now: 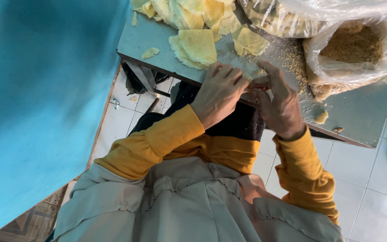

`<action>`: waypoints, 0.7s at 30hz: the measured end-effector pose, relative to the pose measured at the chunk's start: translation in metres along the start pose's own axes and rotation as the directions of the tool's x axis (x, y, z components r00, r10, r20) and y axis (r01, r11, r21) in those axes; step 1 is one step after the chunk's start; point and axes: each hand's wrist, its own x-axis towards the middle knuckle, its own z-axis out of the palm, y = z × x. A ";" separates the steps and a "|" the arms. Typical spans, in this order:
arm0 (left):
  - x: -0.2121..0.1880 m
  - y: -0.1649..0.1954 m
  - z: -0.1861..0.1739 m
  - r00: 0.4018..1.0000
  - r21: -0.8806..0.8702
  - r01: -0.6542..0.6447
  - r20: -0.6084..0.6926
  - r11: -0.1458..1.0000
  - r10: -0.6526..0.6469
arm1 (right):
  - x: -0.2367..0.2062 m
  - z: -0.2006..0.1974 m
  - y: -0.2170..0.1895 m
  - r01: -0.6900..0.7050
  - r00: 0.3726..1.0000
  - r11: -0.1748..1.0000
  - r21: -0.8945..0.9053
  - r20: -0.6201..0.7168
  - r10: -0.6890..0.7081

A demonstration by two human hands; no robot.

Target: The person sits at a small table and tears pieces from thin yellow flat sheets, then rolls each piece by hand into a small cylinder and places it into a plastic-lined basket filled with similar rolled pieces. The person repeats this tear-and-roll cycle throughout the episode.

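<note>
Working at the near edge of the bench (359, 121), both hands meeting over a small pale piece (255, 83) that is barely showing between the fingertips. Left hand (218, 94) curling palm down, its grip closing together on that piece from the left; right hand (281, 105) lying just beside it, thumb and forefinger pinching the same piece from the right, so both grips clamping on it, the two hands touching at the fingers. Hard to tell what the piece is, most of it being hidden by the fingers.

Lying just beyond the left hand, a stack of thin yellow sheets (195, 47), with a larger heap of torn yellow sheets (189, 13) farther back and one small scrap (150, 53) apart to the left. Sitting near the right hand, an open clear plastic bag of brown crumbs (354, 45), with loose crumbs (294, 60) scattering over the grey bench top beside it.

Hanging on the left, a blue wall (41, 98); showing under the bench, white floor tiles (372, 175). Covering the forearms, mustard-yellow sleeves (157, 141)
</note>
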 end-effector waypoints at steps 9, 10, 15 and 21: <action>0.026 -0.029 0.020 0.941 -0.264 0.199 0.319 0.944 -0.109 | 0.026 -0.018 0.016 -0.180 0.965 0.919 0.351 0.244 0.096; 0.024 -0.029 0.021 0.950 -0.247 0.179 0.295 0.952 -0.102 | 0.023 -0.017 0.009 -0.137 0.974 0.954 0.267 0.211 0.081; -0.001 -0.015 0.008 0.987 -0.018 -0.148 0.054 0.989 0.149 | 0.003 -0.005 -0.020 0.060 0.998 0.992 -0.112 -0.023 -0.063; 0.007 -0.017 0.008 0.992 -0.008 -0.085 0.092 0.996 0.085 | 0.007 0.003 0.002 0.123 0.991 0.977 -0.175 -0.025 -0.129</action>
